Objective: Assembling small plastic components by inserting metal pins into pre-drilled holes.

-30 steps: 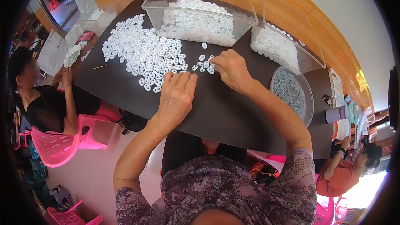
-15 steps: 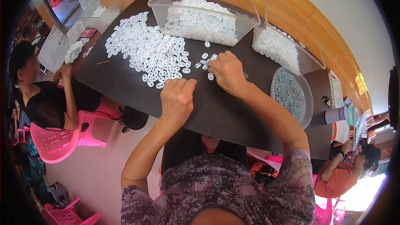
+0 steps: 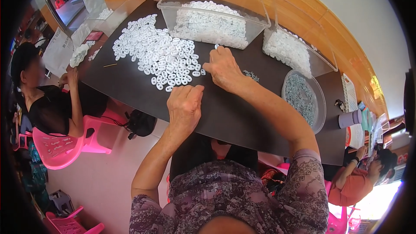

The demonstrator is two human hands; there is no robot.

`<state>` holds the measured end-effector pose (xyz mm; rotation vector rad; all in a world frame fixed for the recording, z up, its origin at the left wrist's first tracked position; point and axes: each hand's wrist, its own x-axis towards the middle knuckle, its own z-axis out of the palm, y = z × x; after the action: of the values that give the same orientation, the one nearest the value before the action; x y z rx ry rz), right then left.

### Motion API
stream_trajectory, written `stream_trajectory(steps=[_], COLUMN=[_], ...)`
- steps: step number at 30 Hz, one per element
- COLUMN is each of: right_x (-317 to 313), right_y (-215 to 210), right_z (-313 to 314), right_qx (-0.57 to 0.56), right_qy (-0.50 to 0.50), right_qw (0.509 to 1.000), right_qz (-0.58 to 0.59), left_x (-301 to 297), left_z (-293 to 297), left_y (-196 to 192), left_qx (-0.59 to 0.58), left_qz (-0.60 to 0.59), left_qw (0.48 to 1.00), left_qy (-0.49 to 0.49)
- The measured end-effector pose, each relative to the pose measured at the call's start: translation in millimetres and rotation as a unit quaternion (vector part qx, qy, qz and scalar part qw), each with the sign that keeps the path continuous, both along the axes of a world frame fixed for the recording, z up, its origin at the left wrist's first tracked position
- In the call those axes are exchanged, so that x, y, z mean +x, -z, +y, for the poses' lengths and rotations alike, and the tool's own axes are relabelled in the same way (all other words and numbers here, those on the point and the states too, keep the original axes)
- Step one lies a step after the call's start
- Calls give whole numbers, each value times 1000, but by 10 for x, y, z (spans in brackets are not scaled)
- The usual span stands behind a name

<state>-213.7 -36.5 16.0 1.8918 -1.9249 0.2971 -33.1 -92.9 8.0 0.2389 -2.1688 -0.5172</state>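
A spread heap of white oval two-holed plastic pieces [image 3: 162,54] covers the left part of the dark table [image 3: 234,119]. Just below its near edge, my left hand [image 3: 185,104] is closed with the fingers curled under; whatever they hold is hidden. To the right of the heap, my right hand [image 3: 223,69] is bent down at the tabletop, fingers curled and pressed together. Its fingers and knuckles hide most of the spot beneath, so its contents cannot be made out. One white piece shows at its far side. A little heap of grey screws [image 3: 250,76] lies beside the right wrist.
Behind stand a clear bin [image 3: 212,9] of white pieces and a second clear bin [image 3: 323,59]. A round clear tub [image 3: 321,115] of grey screws sits at right, near a purple cup [image 3: 346,120]. One person [image 3: 47,108] sits left, another [image 3: 357,182] right.
My right hand has moved a little left and away from me, over where several loose white pieces lay. The small screw heap now shows more fully. My left hand has stayed nearly still.
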Motion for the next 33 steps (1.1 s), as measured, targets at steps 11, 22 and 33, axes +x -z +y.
stream_trajectory(steps=[11, 22, 33], right_x=[-54, 62, 693], right_y=[29, 98, -176], right_z=[103, -4, 479], right_qx=[-48, -26, -33], right_qy=[28, -15, 51], right_qw=[981, 997, 757], right_qz=[-184, -73, -651], left_x=[18, 120, 59], left_z=[-41, 68, 285], left_y=[-28, 64, 24], left_qx=[21, 54, 620], left_qz=[31, 12, 171], left_qw=[999, 998, 752], left_qy=[-3, 1, 144])
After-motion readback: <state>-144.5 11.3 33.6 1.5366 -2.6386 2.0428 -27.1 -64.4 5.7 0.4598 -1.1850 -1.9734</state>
